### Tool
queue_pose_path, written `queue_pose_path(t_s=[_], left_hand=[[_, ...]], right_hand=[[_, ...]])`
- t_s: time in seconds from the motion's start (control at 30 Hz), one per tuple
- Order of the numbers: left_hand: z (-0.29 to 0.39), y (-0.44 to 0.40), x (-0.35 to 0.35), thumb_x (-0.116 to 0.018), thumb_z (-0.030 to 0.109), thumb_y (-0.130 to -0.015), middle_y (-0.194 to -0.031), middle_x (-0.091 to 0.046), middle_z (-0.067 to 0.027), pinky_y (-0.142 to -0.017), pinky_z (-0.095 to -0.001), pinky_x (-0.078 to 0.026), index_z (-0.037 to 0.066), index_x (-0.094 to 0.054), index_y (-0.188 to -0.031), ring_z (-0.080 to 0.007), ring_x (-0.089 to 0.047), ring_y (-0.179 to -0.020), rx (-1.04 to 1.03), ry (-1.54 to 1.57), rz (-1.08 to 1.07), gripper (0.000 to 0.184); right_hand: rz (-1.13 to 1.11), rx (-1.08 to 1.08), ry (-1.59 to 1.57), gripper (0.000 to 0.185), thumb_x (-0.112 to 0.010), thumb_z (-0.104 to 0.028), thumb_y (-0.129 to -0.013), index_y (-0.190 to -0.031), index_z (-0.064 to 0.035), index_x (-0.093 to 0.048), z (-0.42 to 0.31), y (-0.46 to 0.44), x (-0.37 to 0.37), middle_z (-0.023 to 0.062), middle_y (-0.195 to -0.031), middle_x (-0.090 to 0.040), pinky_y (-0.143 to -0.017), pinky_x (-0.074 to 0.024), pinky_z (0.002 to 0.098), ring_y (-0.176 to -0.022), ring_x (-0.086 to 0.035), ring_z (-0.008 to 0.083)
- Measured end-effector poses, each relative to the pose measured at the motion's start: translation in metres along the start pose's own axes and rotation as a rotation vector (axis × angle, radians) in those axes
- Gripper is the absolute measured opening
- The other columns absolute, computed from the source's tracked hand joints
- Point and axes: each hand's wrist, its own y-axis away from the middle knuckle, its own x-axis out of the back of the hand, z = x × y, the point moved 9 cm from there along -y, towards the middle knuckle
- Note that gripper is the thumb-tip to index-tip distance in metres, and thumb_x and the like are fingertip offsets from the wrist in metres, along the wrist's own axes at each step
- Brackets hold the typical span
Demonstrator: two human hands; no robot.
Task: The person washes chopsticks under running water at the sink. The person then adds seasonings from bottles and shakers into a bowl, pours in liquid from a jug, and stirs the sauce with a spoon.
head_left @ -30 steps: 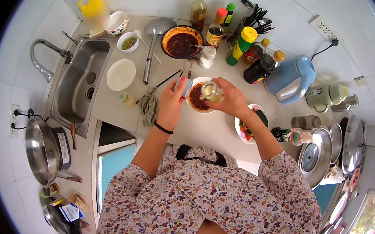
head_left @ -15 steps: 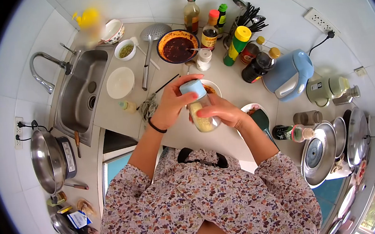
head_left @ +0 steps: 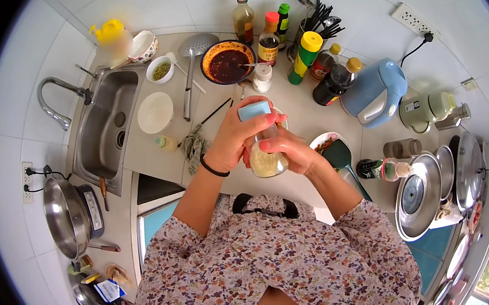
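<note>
Between my hands, above the counter, is a clear glass jar (head_left: 269, 161) of pale yellow granules with a light-blue lid (head_left: 254, 111). My left hand (head_left: 235, 131) is wrapped round the lid. My right hand (head_left: 289, 150) grips the glass body lower down. The jar is tilted, and its granules lie at the bottom end. Behind it, a small bowl is mostly hidden by my hands. A white shaker jar (head_left: 262, 78) and a blue-rimmed bowl of dark red sauce (head_left: 228, 63) stand just beyond.
To the left are a sink (head_left: 106, 121), a white bowl (head_left: 156, 112), a bowl of green bits (head_left: 160, 70), a skimmer (head_left: 192, 69) and a crumpled cloth (head_left: 196, 147). Sauce bottles (head_left: 337, 86) and a blue kettle (head_left: 375, 93) line the back right. A dark green spatula (head_left: 338, 155) rests on a plate at right.
The jar has come slightly toward me and turned more upright. My left hand has turned with the lid, and its fingers now wrap farther round. The whole view has shifted a little.
</note>
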Motion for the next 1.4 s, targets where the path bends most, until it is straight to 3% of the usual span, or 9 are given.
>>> queue_pose_path(t_s=[0.23,0.4,0.47,0.53,0.67,0.97,1.1,1.23,1.4], left_hand=[[-0.016,-0.004,-0.019,-0.063,0.029,-0.077,-0.1,-0.056,-0.0094,-0.089,-0.0355,-0.041,0.003,-0.042,-0.113,-0.0225,-0.052,-0.105,0.048,0.275,-0.298,0.05],[-0.039,-0.033,0.039,-0.059,0.03,-0.082,-0.124,-0.045,-0.0125,-0.094,-0.0369,-0.037,0.009,-0.032,-0.127,-0.0237,-0.043,-0.114,0.029,0.187,-0.003,0.057],[-0.044,-0.05,0.072,-0.06,0.023,-0.082,-0.131,-0.038,-0.0121,-0.097,-0.0372,-0.034,0.011,-0.028,-0.132,-0.0239,-0.039,-0.119,-0.058,-0.445,0.181,0.06],[-0.051,-0.078,0.073,-0.063,0.02,-0.078,-0.131,-0.038,-0.0141,-0.097,-0.0368,-0.033,0.01,-0.028,-0.131,-0.0254,-0.039,-0.119,-0.26,-0.695,0.137,0.064],[-0.038,-0.105,0.034,-0.065,0.009,-0.071,-0.129,-0.038,-0.017,-0.099,-0.0372,-0.032,0.009,-0.028,-0.132,-0.0314,-0.037,-0.12,-0.554,-1.171,0.062,0.071],[-0.07,-0.169,0.012,-0.059,0.005,-0.074,-0.127,-0.04,-0.0124,-0.098,-0.0392,-0.029,0.008,-0.036,-0.129,-0.0283,-0.036,-0.12,-0.45,-1.755,-0.045,0.06],[-0.063,-0.162,0.001,-0.054,0.001,-0.074,-0.114,-0.047,-0.0144,-0.094,-0.0386,-0.035,0.002,-0.047,-0.115,-0.0274,-0.043,-0.111,-0.514,-1.718,-0.116,0.042],[-0.071,-0.148,0.001,-0.05,-0.003,-0.075,-0.115,-0.046,-0.0193,-0.091,-0.0366,-0.039,-0.003,-0.042,-0.114,-0.0316,-0.045,-0.108,-0.528,-1.601,-0.188,0.039],[-0.065,-0.151,0.011,-0.053,-0.003,-0.074,-0.116,-0.046,-0.0205,-0.091,-0.0377,-0.039,-0.003,-0.039,-0.115,-0.0342,-0.046,-0.107,-0.575,-1.436,-0.111,0.044]], right_hand=[[-0.246,-0.15,-0.39,0.048,-0.062,-0.037,-0.071,-0.102,-0.0027,-0.05,0.02,0.008,-0.015,0.014,-0.087,-0.059,-0.07,-0.0484,0.0306,-0.08,-0.059,0.0219],[0.227,0.019,0.031,0.05,-0.065,-0.027,-0.071,-0.111,-0.0029,-0.047,0.009,-0.004,0.093,0.0115,-0.098,-0.058,-0.078,-0.0469,0.0321,-0.087,-0.058,0.0189],[0.392,0.09,0.094,0.057,-0.074,-0.032,-0.064,-0.107,-0.0045,-0.051,0.017,-0.011,0.14,0.0115,-0.101,-0.057,-0.082,-0.0442,0.0335,-0.092,-0.057,0.0232],[0.717,0.125,0.891,0.066,-0.077,-0.034,-0.059,-0.111,-0.0054,-0.049,0.041,-0.022,0.2,0.0133,-0.101,-0.058,-0.083,-0.0444,0.0346,-0.092,-0.057,0.0281],[0.731,0.094,0.991,0.072,-0.079,-0.032,-0.055,-0.114,-0.0073,-0.047,0.078,-0.03,0.219,0.0143,-0.105,-0.056,-0.083,-0.0443,0.0353,-0.095,-0.056,0.03],[0.699,0.065,0.752,0.089,-0.081,-0.027,-0.054,-0.126,-0.0039,-0.034,0.099,-0.015,0.216,0.0174,-0.121,-0.048,-0.088,-0.0421,0.0332,-0.108,-0.05,0.0286],[0.945,0.24,0.838,0.049,-0.06,-0.002,-0.075,-0.12,-0.0045,-0.041,0.034,0.043,0.179,0.0161,-0.113,-0.051,-0.084,-0.0438,0.0373,-0.098,-0.053,0.0317],[0.86,0.465,0.914,0.032,-0.056,0.004,-0.075,-0.105,-0.0039,-0.051,-0.01,0.051,0.14,0.0152,-0.102,-0.056,-0.074,-0.0472,0.0363,-0.087,-0.057,0.0326],[0.729,0.462,0.914,0.036,-0.057,0.002,-0.075,-0.11,-0.0035,-0.05,0.005,0.009,0.13,0.0153,-0.104,-0.056,-0.079,-0.0483,0.0341,-0.091,-0.059,0.028]])
